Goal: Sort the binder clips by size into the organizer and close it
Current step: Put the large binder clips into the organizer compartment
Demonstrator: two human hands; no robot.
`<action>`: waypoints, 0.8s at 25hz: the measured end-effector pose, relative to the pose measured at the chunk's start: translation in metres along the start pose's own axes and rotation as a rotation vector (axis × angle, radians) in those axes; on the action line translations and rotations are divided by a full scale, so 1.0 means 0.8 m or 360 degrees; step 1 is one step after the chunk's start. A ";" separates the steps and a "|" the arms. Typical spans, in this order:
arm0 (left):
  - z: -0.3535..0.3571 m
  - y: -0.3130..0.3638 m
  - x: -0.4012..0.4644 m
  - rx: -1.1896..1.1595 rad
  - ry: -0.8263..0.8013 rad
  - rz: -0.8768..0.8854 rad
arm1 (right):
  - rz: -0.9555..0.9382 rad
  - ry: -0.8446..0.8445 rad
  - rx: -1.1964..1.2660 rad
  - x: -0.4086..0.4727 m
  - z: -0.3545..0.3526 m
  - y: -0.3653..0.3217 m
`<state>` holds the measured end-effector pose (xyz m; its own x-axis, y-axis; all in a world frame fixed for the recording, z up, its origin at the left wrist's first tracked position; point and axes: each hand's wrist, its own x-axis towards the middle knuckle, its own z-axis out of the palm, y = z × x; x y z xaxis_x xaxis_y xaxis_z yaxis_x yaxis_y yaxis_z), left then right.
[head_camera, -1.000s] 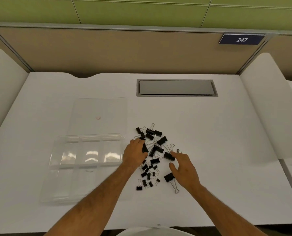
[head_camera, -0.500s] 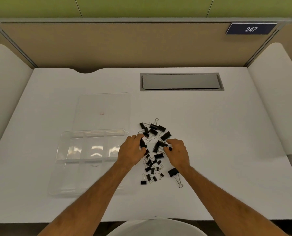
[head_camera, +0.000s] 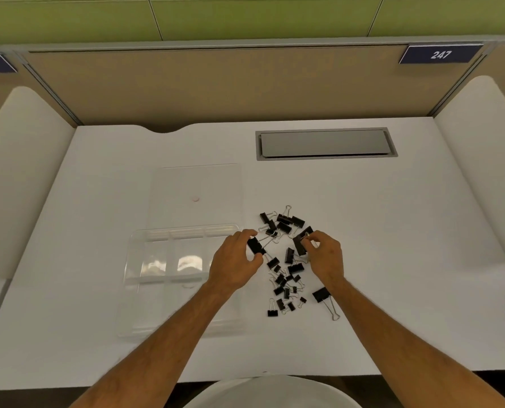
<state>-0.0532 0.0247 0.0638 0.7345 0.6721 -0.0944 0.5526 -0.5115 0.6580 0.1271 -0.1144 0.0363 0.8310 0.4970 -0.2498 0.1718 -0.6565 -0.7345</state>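
A white desk [head_camera: 377, 231] fills most of the frame. Left of centre on it lies a clear plastic organizer [head_camera: 157, 275], its compartments bare and its lid [head_camera: 195, 184] lying open flat toward the top. Just right of the organizer, at the centre, spreads a pile of black binder clips [head_camera: 286, 278] of mixed sizes. The left hand [head_camera: 235, 260] pinches a large binder clip [head_camera: 255, 245] at the pile's left edge. The right hand [head_camera: 326, 257] has its fingertips closed on another large clip [head_camera: 299, 244].
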 end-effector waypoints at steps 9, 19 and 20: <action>-0.051 -0.036 -0.025 -0.0932 -0.0128 -0.0228 | 0.0368 -0.0201 0.1221 -0.071 0.039 -0.066; -0.099 -0.063 -0.060 -0.1352 -0.0274 -0.0301 | 0.0107 -0.0382 0.1097 -0.137 0.099 -0.138; -0.101 -0.062 -0.061 -0.1360 -0.0263 -0.0292 | 0.0087 -0.0367 0.1095 -0.140 0.102 -0.142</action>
<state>-0.1482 0.0606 0.0962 0.7472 0.5844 -0.3165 0.2331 0.2155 0.9483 -0.0286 -0.0497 0.0962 0.6832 0.6304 -0.3686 -0.3016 -0.2161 -0.9286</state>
